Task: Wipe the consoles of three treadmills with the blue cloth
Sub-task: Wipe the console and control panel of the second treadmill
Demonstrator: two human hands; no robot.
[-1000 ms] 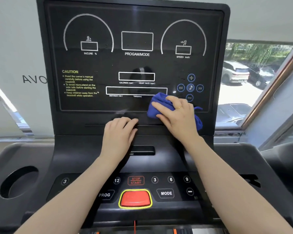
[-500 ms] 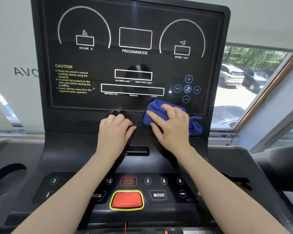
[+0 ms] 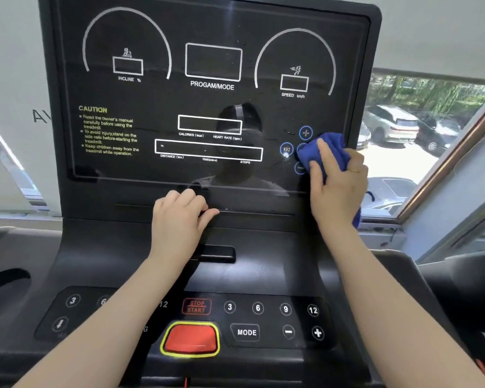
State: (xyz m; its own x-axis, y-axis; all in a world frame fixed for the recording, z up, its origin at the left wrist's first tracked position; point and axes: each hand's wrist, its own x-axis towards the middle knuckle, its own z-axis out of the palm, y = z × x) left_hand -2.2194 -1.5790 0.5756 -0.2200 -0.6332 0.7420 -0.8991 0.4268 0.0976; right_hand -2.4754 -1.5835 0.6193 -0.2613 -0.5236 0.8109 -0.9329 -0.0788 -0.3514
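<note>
A black treadmill console (image 3: 207, 107) with white gauge outlines and yellow caution text fills the view in front of me. My right hand (image 3: 338, 186) presses a bunched blue cloth (image 3: 329, 148) flat against the lower right of the screen, over the round blue media buttons; the plus button (image 3: 305, 133) and back button (image 3: 286, 149) still show. A tail of the cloth hangs below my wrist. My left hand (image 3: 179, 217) rests with curled fingers on the ledge under the screen, holding nothing.
Below the ledge lies a button panel with a red stop button (image 3: 190, 338), a MODE key (image 3: 246, 332) and number keys. A cup holder (image 3: 0, 287) is at the left. To the right is a window (image 3: 409, 141) over parked cars, and another machine's dark arm (image 3: 465, 275).
My right hand has slid the blue cloth from the screen's lower middle rightward and up onto the media buttons. My left hand has stayed on the ledge. The view has moved closer.
</note>
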